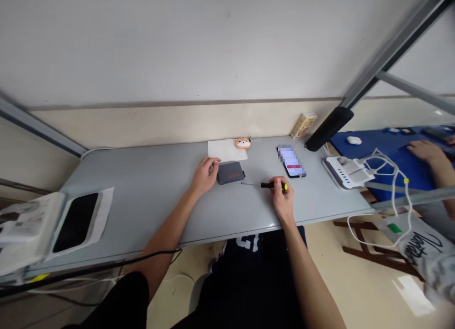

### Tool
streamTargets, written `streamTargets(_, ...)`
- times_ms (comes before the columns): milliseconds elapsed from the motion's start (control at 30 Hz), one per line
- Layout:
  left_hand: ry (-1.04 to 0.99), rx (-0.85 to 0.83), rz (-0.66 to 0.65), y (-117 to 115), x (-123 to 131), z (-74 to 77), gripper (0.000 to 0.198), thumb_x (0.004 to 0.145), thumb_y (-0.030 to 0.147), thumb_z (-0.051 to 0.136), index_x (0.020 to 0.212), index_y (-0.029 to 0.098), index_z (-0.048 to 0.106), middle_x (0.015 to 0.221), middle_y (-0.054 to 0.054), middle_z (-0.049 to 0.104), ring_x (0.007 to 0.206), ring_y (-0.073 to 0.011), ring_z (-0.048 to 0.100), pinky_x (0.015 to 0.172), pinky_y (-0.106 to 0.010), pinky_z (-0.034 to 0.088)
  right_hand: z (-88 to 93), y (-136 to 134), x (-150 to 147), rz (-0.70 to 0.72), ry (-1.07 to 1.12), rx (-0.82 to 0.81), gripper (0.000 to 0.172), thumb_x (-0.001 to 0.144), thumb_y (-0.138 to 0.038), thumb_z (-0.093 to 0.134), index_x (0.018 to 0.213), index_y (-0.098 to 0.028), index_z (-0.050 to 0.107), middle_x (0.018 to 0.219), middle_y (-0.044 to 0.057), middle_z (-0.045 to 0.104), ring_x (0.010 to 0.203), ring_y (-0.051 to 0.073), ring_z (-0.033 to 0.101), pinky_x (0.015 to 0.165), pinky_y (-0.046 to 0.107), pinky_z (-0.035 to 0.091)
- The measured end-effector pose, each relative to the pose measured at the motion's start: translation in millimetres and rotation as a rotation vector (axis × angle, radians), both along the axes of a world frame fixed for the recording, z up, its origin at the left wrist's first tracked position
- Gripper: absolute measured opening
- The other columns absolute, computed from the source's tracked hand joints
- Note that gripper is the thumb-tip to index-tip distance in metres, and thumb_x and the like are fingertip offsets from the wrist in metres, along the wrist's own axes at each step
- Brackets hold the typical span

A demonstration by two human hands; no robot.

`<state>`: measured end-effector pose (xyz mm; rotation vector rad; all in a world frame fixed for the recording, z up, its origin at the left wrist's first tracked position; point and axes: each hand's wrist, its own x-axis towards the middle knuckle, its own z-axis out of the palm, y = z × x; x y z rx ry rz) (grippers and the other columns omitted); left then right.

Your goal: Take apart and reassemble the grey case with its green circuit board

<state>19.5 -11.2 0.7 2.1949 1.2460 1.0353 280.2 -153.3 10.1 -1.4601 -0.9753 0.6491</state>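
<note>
A small dark grey box [231,171] with faint orange lettering and a row of small holes along its front lies flat on the grey desk. My left hand [206,175] is at its left edge, fingers curled and fingertips against the back left corner. In my right hand [283,198] is a screwdriver [266,185] with a black and yellow handle, gripped near the handle's end. Its thin shaft points left, the tip near the box's front right corner; whether they touch, I cannot tell. Behind the box are a white sheet [225,150] and an orange animal-face case [243,143].
A lit phone [291,161] lies right of the box, a carton [303,125] behind it. A power strip [337,173] with white cables sits at the desk's right end. Another phone [76,222] lies at left. Beyond a black-padded post [329,129], another person's hand [424,151] rests on a blue table.
</note>
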Motion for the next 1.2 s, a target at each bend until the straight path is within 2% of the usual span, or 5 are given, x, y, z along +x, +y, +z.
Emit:
streamTargets(133, 0.024, -0.042, -0.044, -2, 1, -1.7, 0.023, 0.102, 0.028, 0.050, 0.118, 0.022, 0.065, 0.098, -0.004, 0.062, 0.084, -0.0163, 0.059, 0.082, -0.031, 0.051, 0.0, 2, 0, 0.051, -0.011, -0.030, 0.035, 0.095, -0.055, 0.055, 0.089, -0.024, 0.070, 0.081, 0.002, 0.065, 0.067, 0.016, 0.052, 0.064, 0.030, 0.043)
streamTargets(667, 0.006, 0.027, -0.072, -3, 6, -0.9, 0.020, 0.101, 0.023, 0.049, 0.107, 0.022, 0.068, 0.101, -0.004, 0.062, 0.084, -0.0151, 0.062, 0.076, -0.029, 0.051, 6.0, 3, -36, 0.366, -0.114, -0.081, 0.022, 0.094, -0.045, 0.063, 0.102, -0.030, 0.076, 0.102, 0.004, 0.077, 0.090, 0.025, 0.071, 0.081, 0.037, 0.051)
streamTargets(833, -0.053, 0.116, -0.180, -12, 4, 12.4, 0.019, 0.098, 0.019, 0.050, 0.101, 0.021, 0.068, 0.095, -0.005, 0.064, 0.086, -0.0169, 0.062, 0.081, -0.033, 0.052, 5.1, 0, -32, 0.348, -0.021, -0.072, 0.022, 0.096, -0.046, 0.060, 0.102, -0.030, 0.073, 0.091, 0.004, 0.075, 0.082, 0.023, 0.068, 0.074, 0.036, 0.050)
streamTargets(1033, 0.190, 0.095, -0.393, -26, 1, 38.3, 0.018, 0.093, 0.026, 0.059, 0.109, 0.022, 0.068, 0.104, -0.008, 0.065, 0.098, -0.0226, 0.064, 0.089, -0.038, 0.053, 1.2, -2, -26, 0.268, 0.042, -0.075, 0.026, 0.097, -0.050, 0.056, 0.103, -0.029, 0.071, 0.081, 0.002, 0.070, 0.059, 0.017, 0.053, 0.056, 0.032, 0.040)
streamTargets(1200, 0.226, 0.060, -0.371, -23, -7, 44.8, 0.028, 0.085, 0.012, 0.052, 0.106, 0.022, 0.067, 0.101, -0.006, 0.064, 0.092, -0.0217, 0.063, 0.083, -0.035, 0.052, 3.0, -1, -27, 0.368, -0.022, -0.095, 0.025, 0.097, -0.048, 0.060, 0.104, -0.028, 0.072, 0.087, 0.003, 0.072, 0.072, 0.019, 0.060, 0.066, 0.033, 0.044)
